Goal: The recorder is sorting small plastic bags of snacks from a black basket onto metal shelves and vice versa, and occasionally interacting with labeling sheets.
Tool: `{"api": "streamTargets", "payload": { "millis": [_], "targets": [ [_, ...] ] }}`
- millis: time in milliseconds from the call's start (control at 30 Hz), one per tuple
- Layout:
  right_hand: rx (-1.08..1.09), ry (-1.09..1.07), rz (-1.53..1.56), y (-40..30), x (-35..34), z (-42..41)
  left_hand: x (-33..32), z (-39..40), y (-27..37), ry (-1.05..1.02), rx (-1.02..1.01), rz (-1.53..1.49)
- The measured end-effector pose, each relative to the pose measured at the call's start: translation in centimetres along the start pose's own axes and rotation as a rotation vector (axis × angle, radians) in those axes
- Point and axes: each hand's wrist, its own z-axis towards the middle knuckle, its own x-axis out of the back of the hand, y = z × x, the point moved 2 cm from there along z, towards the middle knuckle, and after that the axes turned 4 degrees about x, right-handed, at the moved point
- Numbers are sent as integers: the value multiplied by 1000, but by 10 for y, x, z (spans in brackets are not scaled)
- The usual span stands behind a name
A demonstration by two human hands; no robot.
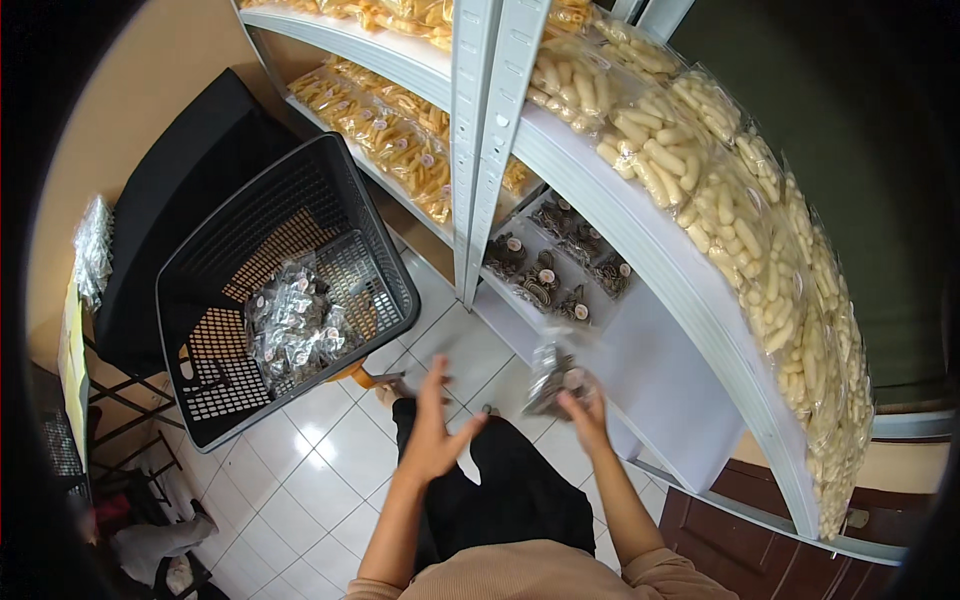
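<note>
A clear plastic bag of dark snacks with a round sticker is in my right hand, just off the edge of the lower white shelf. My left hand holds nothing; its fingers are spread above the tiled floor, right of a black plastic basket. Inside that basket lies a heap of similar small bags. On the lower shelf, several bags of dark striped spiral snacks lie in rows, stickers facing up. The bag in my hand is blurred.
Bags of pale finger-shaped snacks crowd the upper right shelf. Yellow snack bags fill the left shelves. A perforated metal post stands between them. A black-covered object is behind the basket. Another person's leg shows at lower left.
</note>
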Motion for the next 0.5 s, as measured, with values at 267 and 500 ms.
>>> {"api": "streamTargets", "payload": {
  "millis": [267,500],
  "targets": [
    [221,504,-269,46,211,148,106,3,-30,767,-80,664],
    [-198,466,-134,49,209,207,112,-4,-69,614,267,1012]
  ]
}}
